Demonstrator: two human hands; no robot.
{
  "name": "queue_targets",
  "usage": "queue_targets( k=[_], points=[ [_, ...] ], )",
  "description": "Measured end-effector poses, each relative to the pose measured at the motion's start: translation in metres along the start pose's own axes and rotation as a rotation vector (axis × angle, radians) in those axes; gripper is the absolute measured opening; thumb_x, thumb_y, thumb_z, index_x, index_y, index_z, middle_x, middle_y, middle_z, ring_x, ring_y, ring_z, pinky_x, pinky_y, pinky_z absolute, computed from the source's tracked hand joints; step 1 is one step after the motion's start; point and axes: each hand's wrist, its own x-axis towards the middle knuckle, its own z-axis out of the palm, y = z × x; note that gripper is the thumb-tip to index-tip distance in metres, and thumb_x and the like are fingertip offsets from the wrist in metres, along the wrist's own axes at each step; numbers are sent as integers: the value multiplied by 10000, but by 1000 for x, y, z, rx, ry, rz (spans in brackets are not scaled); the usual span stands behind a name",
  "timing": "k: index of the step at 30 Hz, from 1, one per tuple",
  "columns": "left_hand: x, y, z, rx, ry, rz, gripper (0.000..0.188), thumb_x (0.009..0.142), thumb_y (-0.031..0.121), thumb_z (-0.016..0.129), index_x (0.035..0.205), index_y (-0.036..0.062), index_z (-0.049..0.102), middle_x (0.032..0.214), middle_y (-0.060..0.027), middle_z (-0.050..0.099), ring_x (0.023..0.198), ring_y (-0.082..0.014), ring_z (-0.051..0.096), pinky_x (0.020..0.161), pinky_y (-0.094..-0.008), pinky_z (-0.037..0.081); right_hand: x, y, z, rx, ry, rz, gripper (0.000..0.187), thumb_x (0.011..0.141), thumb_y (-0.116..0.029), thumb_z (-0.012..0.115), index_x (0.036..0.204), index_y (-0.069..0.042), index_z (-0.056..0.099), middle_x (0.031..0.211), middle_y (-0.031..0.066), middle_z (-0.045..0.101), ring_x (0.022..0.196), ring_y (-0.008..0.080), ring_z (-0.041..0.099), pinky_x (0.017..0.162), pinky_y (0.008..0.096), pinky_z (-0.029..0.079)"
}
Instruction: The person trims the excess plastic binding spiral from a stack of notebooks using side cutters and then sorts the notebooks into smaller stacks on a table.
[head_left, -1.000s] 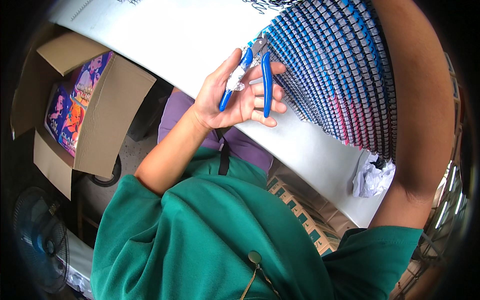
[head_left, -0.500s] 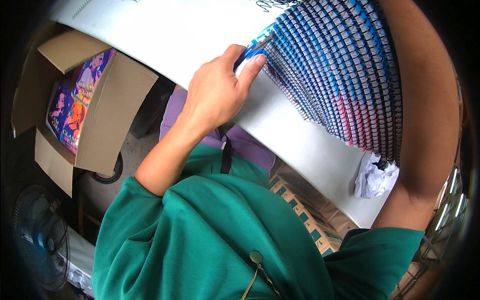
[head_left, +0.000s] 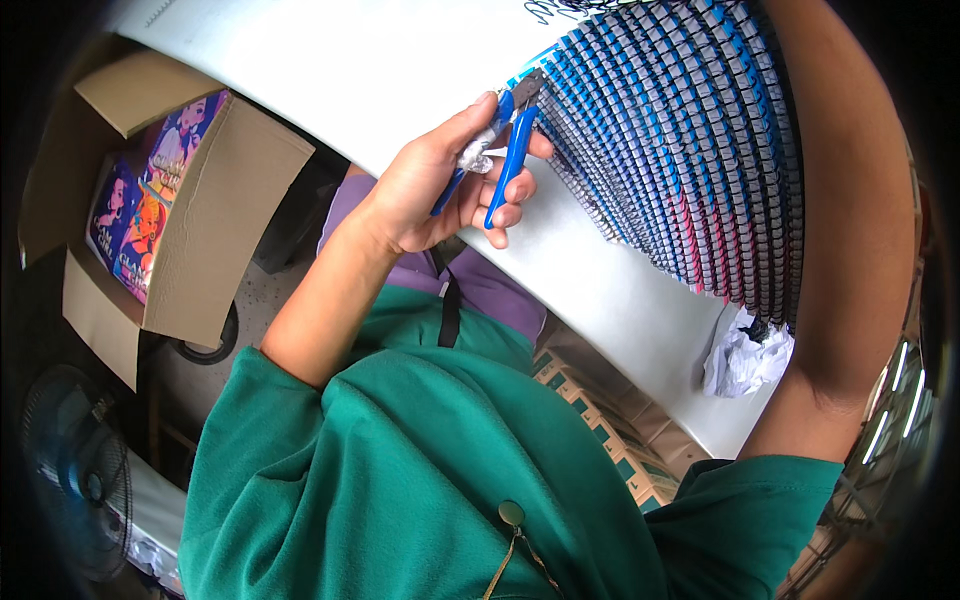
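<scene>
My left hand is closed around a pair of blue-handled cutting pliers, its handles spread apart between thumb and fingers. Crumpled whitish wrapping covers part of one handle. The dark jaws point up at the near-left corner of a fanned stack of spiral-bound books, with black wire coils and white, blue and pink edges. I cannot tell whether the jaws touch a coil. My right forearm reaches up along the stack's right side; the right hand lies outside the picture.
The stack lies on a white table, beside crumpled white paper. Loose black wire is at the far edge of view. An open cardboard box with colourful packages stands left, above a fan. Cartons sit below the table.
My left hand has turned, bringing its fingers and the pliers' handles into view. The handles are now spread, and the jaws have shifted slightly down and left at the stack's corner.
</scene>
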Motion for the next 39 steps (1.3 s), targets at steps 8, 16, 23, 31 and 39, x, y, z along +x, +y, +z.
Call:
queue_targets(
  k=[8, 16, 23, 31, 39],
  points=[
    [13, -21, 6, -302, -105, 7, 711, 914, 616, 250, 1246, 22, 456, 942, -158, 596, 883, -301, 624, 710, -427, 537, 1, -3, -1, 14, -9, 29, 257, 737, -131, 567, 941, -28, 685, 851, 103, 664, 717, 170, 583, 674, 306, 463],
    [20, -37, 3, -555, -273, 9, 675, 907, 629, 270, 1216, 64, 474, 894, -129, 551, 804, -268, 582, 687, -412, 503, 2, -2, -5, 83, -63, 12, 247, 736, -120, 568, 936, -40, 689, 825, 89, 664, 701, 155, 577, 662, 295, 461],
    [1, -3, 53, 1541, 806, 14, 561, 941, 555, 292, 993, 56, 545, 813, -86, 593, 630, -173, 551, 595, -307, 465, 1, 13, 5, 75, 20, -154, 247, 736, -129, 579, 938, -38, 691, 812, 80, 663, 686, 151, 570, 647, 287, 459],
    [-7, 11, 16, 202, 143, -37, 665, 951, 505, 249, 1225, -76, 422, 985, -252, 590, 945, -389, 622, 749, -489, 551, 5, 3, -5, 95, -91, -1, 256, 733, -128, 582, 945, -33, 688, 835, 86, 669, 699, 156, 571, 655, 298, 459],
    [-1, 21, 18, 313, 267, -84, 661, 944, 535, 261, 1157, -51, 482, 872, -191, 607, 766, -306, 644, 634, -420, 545, 5, 0, 1, 56, -14, 41, 254, 730, -122, 581, 944, -39, 688, 831, 87, 668, 703, 159, 569, 663, 304, 457]
  ],
)
